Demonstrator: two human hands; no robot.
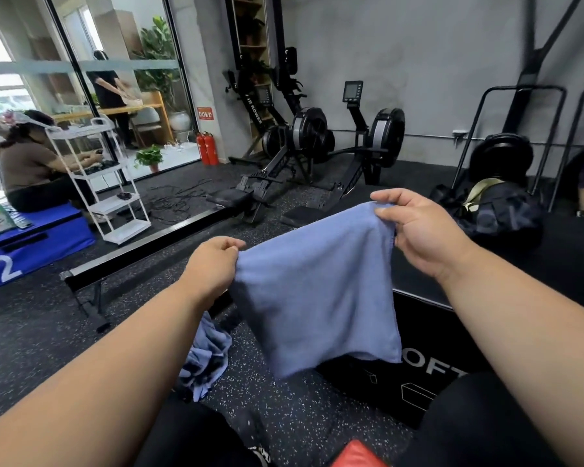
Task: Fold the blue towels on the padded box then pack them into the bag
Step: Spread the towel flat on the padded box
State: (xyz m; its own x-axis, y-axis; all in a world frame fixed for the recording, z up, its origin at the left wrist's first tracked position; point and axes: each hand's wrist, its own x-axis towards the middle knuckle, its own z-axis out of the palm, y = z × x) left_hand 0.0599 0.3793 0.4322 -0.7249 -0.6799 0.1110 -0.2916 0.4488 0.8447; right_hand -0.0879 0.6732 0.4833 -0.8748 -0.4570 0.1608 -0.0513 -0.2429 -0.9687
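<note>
**Gym floor, early stage: one towel in hand, nothing packed**

Speckled rubber floor (277, 409), dark padded box (429, 396) below and right of the hands.

Near to far:
- Crumpled towel heap (206, 355) on the floor, below the left hand. Unfolded. Can't tell how many are in it.
- Left hand (209, 267) pinches one top corner of the towel (314, 298); right hand (415, 227) pinches the other. Fingers curled on the cloth at both ends.
- Towel hangs free between the hands, in the air over the box's near edge, not touching the box top. Looks doubled, can't confirm.
- Bag (499, 210) sits on the box just beyond the right hand. Yellowish lining shows at the mouth; no blue visible inside from here.
- Rowers (317, 139) and wall farther out.

Judgement: first fold at best. No folded towel visible on the box or in the bag. Left to do: lay this one down, fold, repeat for the heap, then pack all.
</note>
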